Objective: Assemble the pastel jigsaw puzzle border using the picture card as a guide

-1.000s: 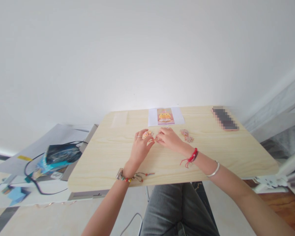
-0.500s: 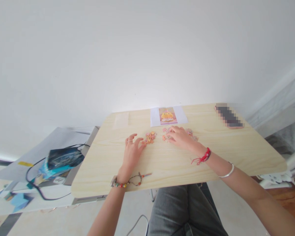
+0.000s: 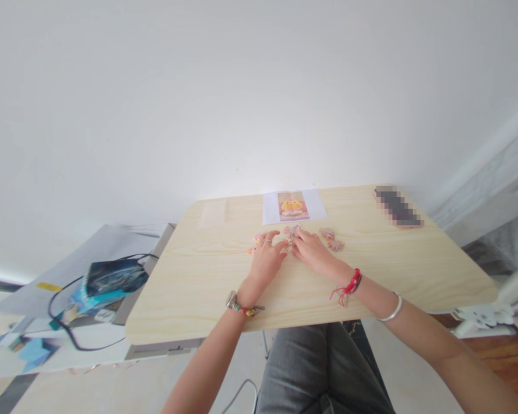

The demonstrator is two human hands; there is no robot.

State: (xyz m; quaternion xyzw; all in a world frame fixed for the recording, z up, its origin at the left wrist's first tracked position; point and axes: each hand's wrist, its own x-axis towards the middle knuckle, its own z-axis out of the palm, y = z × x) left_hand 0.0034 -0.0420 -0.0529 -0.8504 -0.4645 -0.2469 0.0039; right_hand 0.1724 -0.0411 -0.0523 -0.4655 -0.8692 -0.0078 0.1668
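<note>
Small pink and orange jigsaw puzzle pieces lie in groups on the table. My left hand covers most of the left pile, its fingers bent and spread apart, with a few orange pieces showing beside it. Its thumb reaches toward the middle pile. At that pile's near right edge rests my right hand, palm down with fingers drawn together; whatever is under its fingertips is hidden. Right of it lie two small clusters of pieces, a farther one and a nearer one.
Behind the pieces lies a paper sheet with a printed picture of a yellow figure. A phone is at the table's back right. A clear flat sheet lies at back left. Bags and a black strap sit left of the table.
My left hand has moved right, over the left pile and toward the middle one. My right hand has shifted slightly nearer me, uncovering more of the middle pile and the right clusters.
</note>
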